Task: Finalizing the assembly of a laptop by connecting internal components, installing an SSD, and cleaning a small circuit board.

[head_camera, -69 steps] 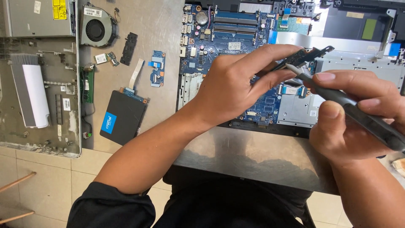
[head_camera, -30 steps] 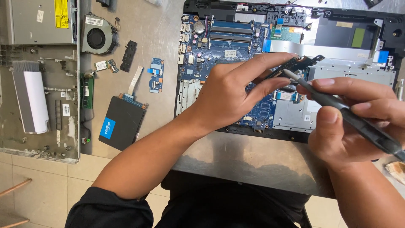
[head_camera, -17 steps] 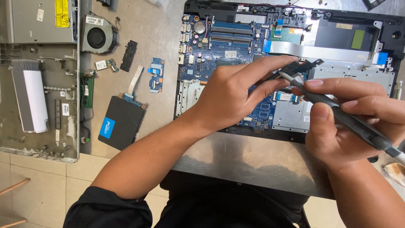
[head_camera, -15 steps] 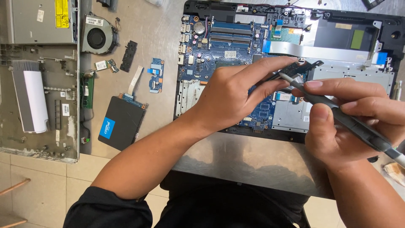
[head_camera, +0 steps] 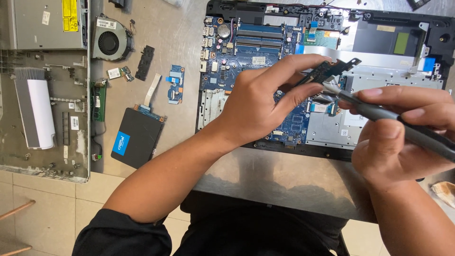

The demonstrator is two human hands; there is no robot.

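Holding steady: left hand still pinches bracket over laptop; right hand keeps screwdriver clenched, tip at bracket, barely shifted.

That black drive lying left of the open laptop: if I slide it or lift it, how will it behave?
The black drive looks like a thin, flat slab, so probably stiff and light. Lying flat on the metal table, it should slide, not roll. Its attached connector piece looks fragile.
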